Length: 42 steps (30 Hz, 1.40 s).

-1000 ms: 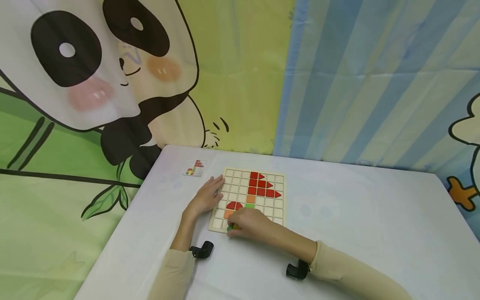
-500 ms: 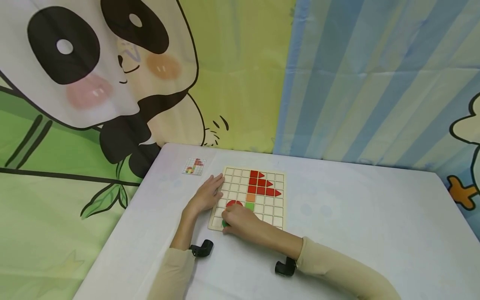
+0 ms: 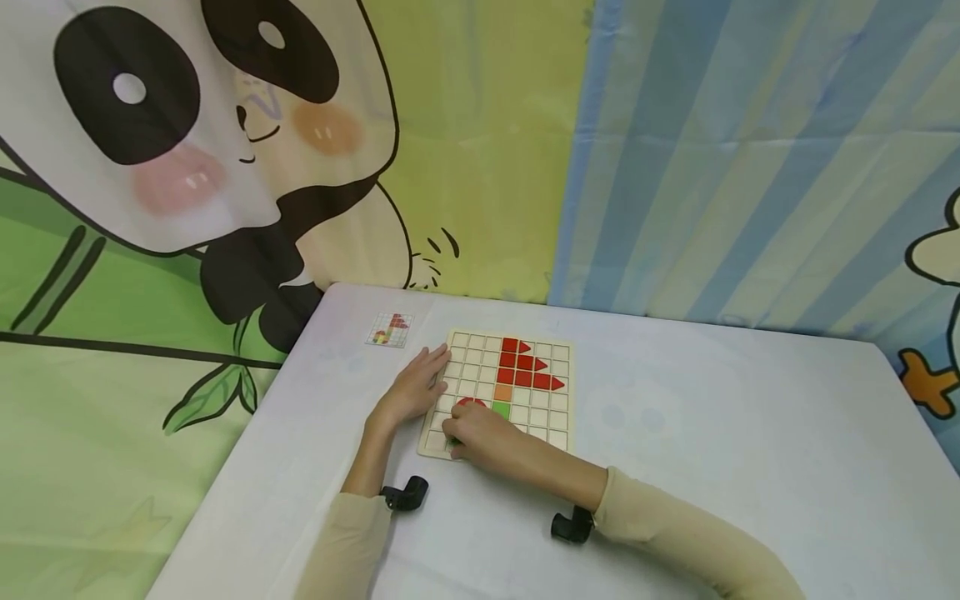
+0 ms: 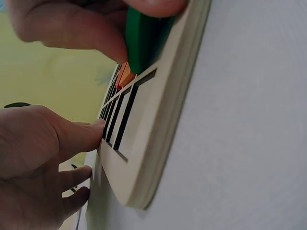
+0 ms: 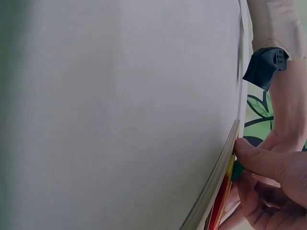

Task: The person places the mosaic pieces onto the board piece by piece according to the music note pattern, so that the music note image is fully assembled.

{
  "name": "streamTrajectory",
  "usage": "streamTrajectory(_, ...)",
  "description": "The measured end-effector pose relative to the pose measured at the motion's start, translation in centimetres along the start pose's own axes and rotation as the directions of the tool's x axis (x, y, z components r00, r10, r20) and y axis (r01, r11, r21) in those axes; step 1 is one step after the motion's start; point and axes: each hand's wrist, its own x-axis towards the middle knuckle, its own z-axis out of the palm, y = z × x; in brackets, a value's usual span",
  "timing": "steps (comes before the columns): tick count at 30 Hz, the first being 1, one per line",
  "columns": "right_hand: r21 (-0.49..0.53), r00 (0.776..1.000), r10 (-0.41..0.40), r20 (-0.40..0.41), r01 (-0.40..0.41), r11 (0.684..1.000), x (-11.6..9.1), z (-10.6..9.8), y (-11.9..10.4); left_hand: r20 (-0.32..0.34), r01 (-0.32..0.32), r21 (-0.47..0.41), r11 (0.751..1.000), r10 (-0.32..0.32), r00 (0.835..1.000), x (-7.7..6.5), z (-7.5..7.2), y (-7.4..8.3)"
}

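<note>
A square wooden grid board (image 3: pixel 556 419) lies on the table, with red pieces (image 3: pixel 516 378) in its upper right part. An orange square (image 3: pixel 503 392) and a light green square (image 3: pixel 501 409) sit below them. My right hand (image 3: pixel 486 433) is over the board's lower left, its thumb and finger pinching a dark green piece (image 4: pixel 138 40) with a curved side, tilted at the grid in the left wrist view. Red rounded pieces (image 3: pixel 472 403) show just beyond its knuckles. My left hand (image 3: pixel 411 390) rests along the board's left edge, fingers extended, thumb (image 4: pixel 88 134) touching the rim.
A small printed card (image 3: pixel 388 330) with a coloured grid pattern lies beyond my left hand. White cloth covers the table (image 3: pixel 712 433). A panda-printed curtain (image 3: pixel 480 150) hangs behind its far edge. Each wrist wears a black camera (image 3: pixel 406 493).
My right hand has shifted slightly left on the board with the green piece, which is now mostly hidden under the fingers in the head view. My left hand stays at the board's edge.
</note>
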Motion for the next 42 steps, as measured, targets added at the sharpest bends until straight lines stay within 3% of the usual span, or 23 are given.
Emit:
streamTrajectory(7,-0.037,0.998,-0.06,-0.016,0.059,0.998,-0.3,0.0,0.4,-0.006,0.001,-0.004,1.0,-0.001,1.0,0.1,-0.1,0.1)
streamTrajectory(14,-0.044,0.999,-0.042,-0.01,0.042,0.998,-0.4,-0.2,0.2,-0.004,-0.007,0.003,1.0,0.007,1.0,0.2,-0.1,0.2)
streamTrajectory(21,-0.048,0.997,-0.073,0.023,0.074,0.996,-0.6,-0.4,0.2,-0.009,-0.003,-0.002,1.0,0.003,1.0,0.0,0.0,0.1)
streamTrajectory(28,-0.146,0.997,-0.07,0.028,0.073,0.987,-1.5,-0.5,-0.1,-0.017,0.0,0.0,1.0,0.0,1.0,-0.1,0.0,0.2)
streamTrajectory(35,-0.317,0.997,-0.067,0.037,0.075,0.945,-1.9,-0.2,-0.6,-0.028,0.002,-0.003,1.0,-0.002,1.0,0.0,0.1,0.2)
streamTrajectory(42,-0.331,0.997,-0.058,0.054,0.073,0.941,-2.3,-0.5,-0.9,-0.016,0.015,0.003,1.0,-0.015,1.0,-0.1,0.1,0.2)
